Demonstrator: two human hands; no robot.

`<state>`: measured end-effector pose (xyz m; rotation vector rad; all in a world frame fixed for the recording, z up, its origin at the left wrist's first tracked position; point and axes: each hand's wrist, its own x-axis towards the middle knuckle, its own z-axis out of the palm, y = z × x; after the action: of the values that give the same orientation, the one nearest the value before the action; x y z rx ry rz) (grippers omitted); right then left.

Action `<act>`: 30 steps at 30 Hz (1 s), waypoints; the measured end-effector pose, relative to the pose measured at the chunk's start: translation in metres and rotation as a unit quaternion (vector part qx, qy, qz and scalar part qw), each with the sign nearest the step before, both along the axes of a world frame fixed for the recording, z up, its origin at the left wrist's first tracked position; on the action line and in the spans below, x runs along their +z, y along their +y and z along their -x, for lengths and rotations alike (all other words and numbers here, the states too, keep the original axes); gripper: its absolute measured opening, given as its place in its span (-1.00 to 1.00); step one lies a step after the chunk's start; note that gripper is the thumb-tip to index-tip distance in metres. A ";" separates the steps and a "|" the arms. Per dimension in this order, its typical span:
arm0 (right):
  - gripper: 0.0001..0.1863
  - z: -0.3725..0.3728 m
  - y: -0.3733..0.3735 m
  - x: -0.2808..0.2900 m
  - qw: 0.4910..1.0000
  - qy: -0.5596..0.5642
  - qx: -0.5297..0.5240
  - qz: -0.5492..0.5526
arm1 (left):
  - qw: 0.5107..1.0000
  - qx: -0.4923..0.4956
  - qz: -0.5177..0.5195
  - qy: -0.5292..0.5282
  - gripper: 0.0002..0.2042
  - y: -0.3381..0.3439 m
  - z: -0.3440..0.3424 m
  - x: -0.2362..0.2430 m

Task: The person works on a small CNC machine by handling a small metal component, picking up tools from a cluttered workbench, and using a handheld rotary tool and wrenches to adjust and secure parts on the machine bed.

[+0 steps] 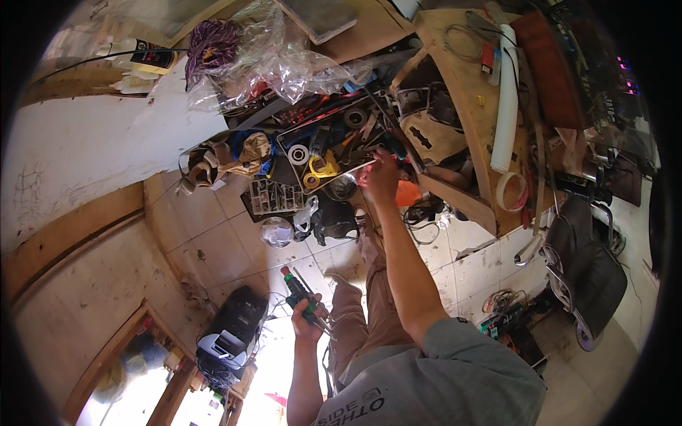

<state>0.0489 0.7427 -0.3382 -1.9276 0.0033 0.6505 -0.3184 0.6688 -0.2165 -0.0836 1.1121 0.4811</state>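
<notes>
My left hand (307, 321), low in the middle, is closed around a bundle of screwdrivers (295, 288) with green and black handles. A red end sticks out at the top, and thin metal shafts show beside it. My right hand (384, 175) reaches to the near right corner of a tool tray (341, 175). Its fingers are curled beside something red (364, 173), whose kind I cannot make out. In the tray lie a white tape roll (298, 154), a yellow tool (325, 166), a small yellow roll (310, 181) and a black roll (356, 118), among other tools.
A compartment box (275, 197) and plastic bags (334, 220) lie on the tiled floor below the tray. Clear plastic wrap (284, 60) covers the bench beyond. To the right stand a wooden cabinet (490, 206) and a black chair (586, 266); a black machine (238, 319) stands at lower left.
</notes>
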 end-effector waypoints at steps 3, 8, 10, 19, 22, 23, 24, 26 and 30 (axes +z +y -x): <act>-0.66 -0.025 -0.017 -0.038 0.939 -0.296 0.139 0.104 | 1.000 -0.009 0.004 -0.007 -0.77 0.008 0.000 0.004; -0.68 -0.050 -0.004 -0.027 0.909 -0.178 0.274 0.259 | 1.000 -0.019 -0.010 -0.010 -0.77 0.007 0.001 0.007; -0.69 -0.052 -0.004 -0.033 0.908 -0.192 0.270 0.255 | 1.000 -0.016 -0.007 -0.009 -0.77 0.006 0.000 0.007; -0.81 -0.057 0.011 -0.030 0.939 -0.157 0.284 0.116 | 1.000 -0.023 -0.008 -0.004 -0.79 0.003 -0.004 0.009; -0.85 -0.049 0.001 -0.035 0.904 -0.200 0.330 0.185 | 1.000 -0.015 -0.006 -0.010 -0.79 0.002 -0.002 0.010; -0.85 -0.049 0.000 -0.038 0.905 -0.201 0.330 0.180 | 1.000 -0.012 -0.006 -0.013 -0.79 0.002 -0.002 0.011; -0.85 -0.049 0.000 -0.041 0.905 -0.202 0.330 0.174 | 1.000 -0.011 -0.007 -0.014 -0.79 0.003 -0.002 0.012; -0.85 -0.051 0.000 -0.047 0.906 -0.206 0.332 0.160 | 1.000 -0.013 -0.006 -0.018 -0.78 0.003 -0.001 0.010; -0.86 -0.062 0.013 -0.043 0.922 -0.090 0.336 0.169 | 1.000 -0.012 -0.009 0.011 -0.75 0.002 -0.005 0.011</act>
<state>0.1105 0.7555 -0.3812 -2.3257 -0.7341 0.9609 -0.3131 0.6709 -0.2057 -0.0500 1.1287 0.4721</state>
